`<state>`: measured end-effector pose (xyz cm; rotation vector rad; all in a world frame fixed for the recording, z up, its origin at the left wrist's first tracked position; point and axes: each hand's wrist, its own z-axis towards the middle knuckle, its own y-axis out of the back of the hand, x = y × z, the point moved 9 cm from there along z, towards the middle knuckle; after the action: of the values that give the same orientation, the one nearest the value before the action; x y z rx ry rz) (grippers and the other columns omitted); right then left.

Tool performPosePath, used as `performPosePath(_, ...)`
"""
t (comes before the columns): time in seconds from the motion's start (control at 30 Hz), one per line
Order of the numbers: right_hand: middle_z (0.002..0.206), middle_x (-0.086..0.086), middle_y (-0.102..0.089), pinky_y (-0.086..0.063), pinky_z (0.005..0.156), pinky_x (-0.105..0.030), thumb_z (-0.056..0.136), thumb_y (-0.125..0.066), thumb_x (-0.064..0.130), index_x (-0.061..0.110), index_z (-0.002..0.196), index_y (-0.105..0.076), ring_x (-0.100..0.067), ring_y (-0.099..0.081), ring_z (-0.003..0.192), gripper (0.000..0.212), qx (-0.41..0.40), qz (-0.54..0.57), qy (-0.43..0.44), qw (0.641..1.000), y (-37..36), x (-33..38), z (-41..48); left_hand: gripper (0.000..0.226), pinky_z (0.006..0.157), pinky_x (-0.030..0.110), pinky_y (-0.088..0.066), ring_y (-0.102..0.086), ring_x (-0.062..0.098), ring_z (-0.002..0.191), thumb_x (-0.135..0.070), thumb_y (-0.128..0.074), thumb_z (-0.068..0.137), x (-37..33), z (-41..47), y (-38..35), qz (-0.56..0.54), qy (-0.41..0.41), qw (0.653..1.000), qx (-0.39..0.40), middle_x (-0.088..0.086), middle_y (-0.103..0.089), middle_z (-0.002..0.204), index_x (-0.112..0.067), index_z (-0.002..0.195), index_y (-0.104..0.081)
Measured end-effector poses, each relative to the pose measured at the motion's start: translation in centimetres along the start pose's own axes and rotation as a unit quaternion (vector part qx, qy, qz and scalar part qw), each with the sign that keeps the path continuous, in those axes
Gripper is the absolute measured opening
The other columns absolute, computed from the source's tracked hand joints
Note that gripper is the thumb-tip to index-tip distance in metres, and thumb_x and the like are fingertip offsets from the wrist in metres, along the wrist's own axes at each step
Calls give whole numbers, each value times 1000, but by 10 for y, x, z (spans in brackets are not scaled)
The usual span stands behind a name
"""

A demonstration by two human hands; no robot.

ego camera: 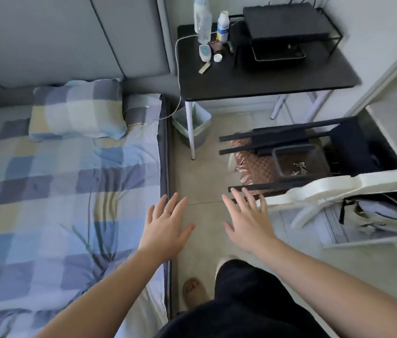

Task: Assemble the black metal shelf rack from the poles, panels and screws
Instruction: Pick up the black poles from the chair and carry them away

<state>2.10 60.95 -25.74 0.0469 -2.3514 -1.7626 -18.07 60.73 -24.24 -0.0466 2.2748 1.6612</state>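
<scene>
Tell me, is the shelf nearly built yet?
Not yet. The black poles look loose, lying across the floor by the desk, and the screws sit unused in a dark tray. I can't see any pieces joined together. Nothing is in hand: the left hand and right hand are both open and empty, stretched out in front. So picking up the parts and screwing poles and panels together still looks left to do.

— Is it bright? 
— Yes, soft daylight fills the room, strongest on the right by the white wall (375, 25). Shadows are faint. 
— Is it sharp? 
— No, everything looks a bit fuzzy, and the black desk (265, 76) and the bed (46, 191) bend near the edges.
</scene>
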Motion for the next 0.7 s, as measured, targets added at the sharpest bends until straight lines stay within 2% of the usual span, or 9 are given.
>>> performPosePath(0.23,165,-3,-21,-14,118,-62,98,-50,50,27,155,-29,-31,-14,153,65,12,46,-95,994,6,-49,94,69,122,44,-3,2,21,153,-62,-31,99,-3,155,5,55,-61,996,46,-5,-8,167,-33,158,-9)
performPosePath(0.4,150,-11,-50,-36,109,-65,84,-74,43,19,144,-55,-37,-43,141,67,28,75,-164,983,1,-84,127,68,122,46,-8,-4,24,153,-63,-30,97,-27,241,-4,110,-122,981,99,-3,-14,166,-32,156,-15)
performPosePath(0.43,153,-12,-47,-36,110,-65,86,-72,44,19,146,-52,-37,-41,142,68,39,82,-179,980,-2,-92,132,68,121,46,-9,-5,24,153,-63,-31,97,-33,255,-5,116,-135,978,106,-3,-15,166,-32,156,-15)
performPosePath(0.53,164,-6,-24,-20,118,-61,97,-48,48,24,156,-29,-32,-17,152,67,68,106,-226,966,-16,-115,142,67,120,46,-10,-7,24,152,-61,-34,98,-55,292,-10,119,-178,968,133,-3,-18,164,-32,156,-16)
performPosePath(0.7,162,-4,-25,-20,115,-58,95,-48,47,26,157,-26,-32,-16,150,68,75,139,-312,937,-29,-144,152,66,123,48,-10,-5,24,153,-62,-31,99,-86,361,-29,151,-258,936,186,-3,-11,167,-34,156,-13)
